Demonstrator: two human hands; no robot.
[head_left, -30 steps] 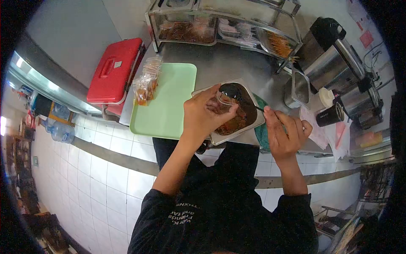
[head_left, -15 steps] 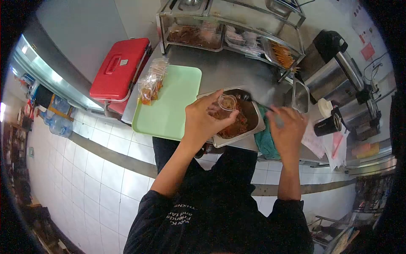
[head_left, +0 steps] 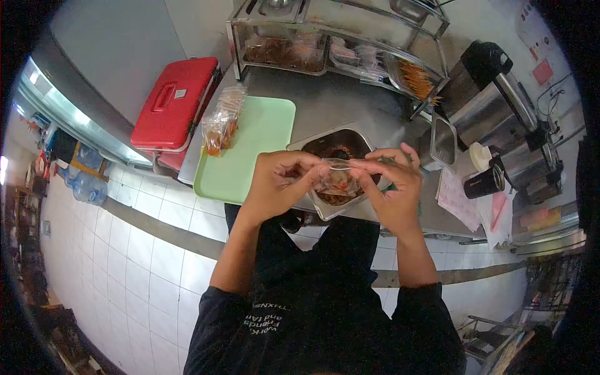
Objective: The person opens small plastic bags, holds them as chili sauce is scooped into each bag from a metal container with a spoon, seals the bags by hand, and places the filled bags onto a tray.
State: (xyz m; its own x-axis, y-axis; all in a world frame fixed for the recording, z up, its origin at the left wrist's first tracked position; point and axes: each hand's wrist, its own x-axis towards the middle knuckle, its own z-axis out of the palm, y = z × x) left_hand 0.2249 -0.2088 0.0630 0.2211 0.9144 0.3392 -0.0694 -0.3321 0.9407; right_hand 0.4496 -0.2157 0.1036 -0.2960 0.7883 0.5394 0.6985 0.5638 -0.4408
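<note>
A small clear plastic bag [head_left: 338,181] with some reddish-brown food in it is stretched between my hands. My left hand [head_left: 278,184] pinches its left edge between thumb and fingers. On the opposite edge, my right hand [head_left: 395,186] pinches with thumb and index finger, its other fingers raised. Directly beneath is a metal food pan [head_left: 360,136] of reddish-brown saucy food, partly hidden by my hands and the bag. The dark, rounded head of what looks like a spoon [head_left: 339,154] rests in the pan; its handle is hidden.
Left of the pan lies a light green tray [head_left: 253,140] with several filled plastic bags [head_left: 220,128] on its edge. A red cooler box [head_left: 172,106] stands beyond. A metal rack [head_left: 350,31] holds food trays at the back. A black tumbler [head_left: 484,183] and papers [head_left: 458,203] are at right.
My right hand has let go of the spoon, now in the pan, and moved left onto the bag's edge. My left hand has shifted slightly left, and the bag is now stretched wide.
</note>
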